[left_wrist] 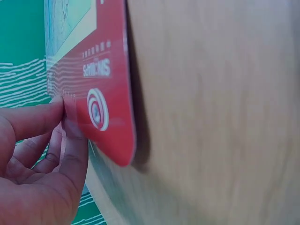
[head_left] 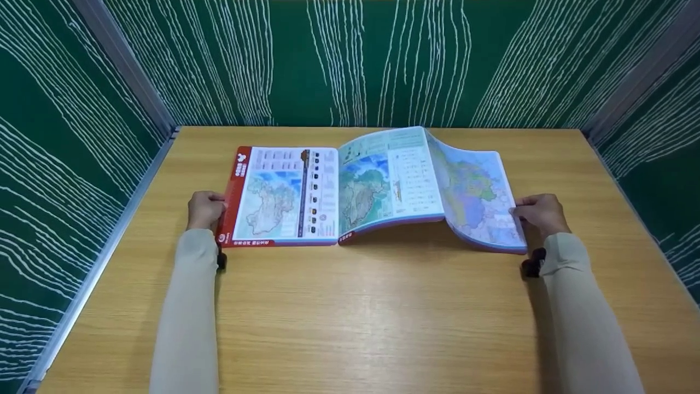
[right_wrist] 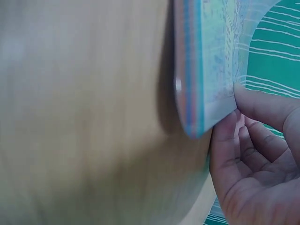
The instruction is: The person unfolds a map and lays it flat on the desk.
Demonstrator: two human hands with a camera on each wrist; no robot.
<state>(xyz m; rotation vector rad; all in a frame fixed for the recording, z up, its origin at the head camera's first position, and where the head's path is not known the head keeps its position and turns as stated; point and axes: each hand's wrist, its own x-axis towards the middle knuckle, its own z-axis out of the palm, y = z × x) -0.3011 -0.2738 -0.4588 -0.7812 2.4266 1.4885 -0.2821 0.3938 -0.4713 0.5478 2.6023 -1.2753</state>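
Observation:
A folding map [head_left: 391,186] with several printed panels lies partly unfolded across the table. Its red-bordered left panel [head_left: 273,202] is nearly flat, while the middle rises to a crease and the right panel [head_left: 476,197] slopes down. My left hand [head_left: 205,209] pinches the red left edge between thumb and fingers; the left wrist view shows the red corner [left_wrist: 112,117] just off the wood. On the far side, my right hand [head_left: 544,212] pinches the right panel's outer edge, its blue-striped corner [right_wrist: 194,108] showing in the right wrist view.
The wooden table [head_left: 372,317] extends in front of the map and to both sides. Green walls with white wavy lines [head_left: 361,65] stand behind it and at the left and right, joined by grey corner posts [head_left: 136,71].

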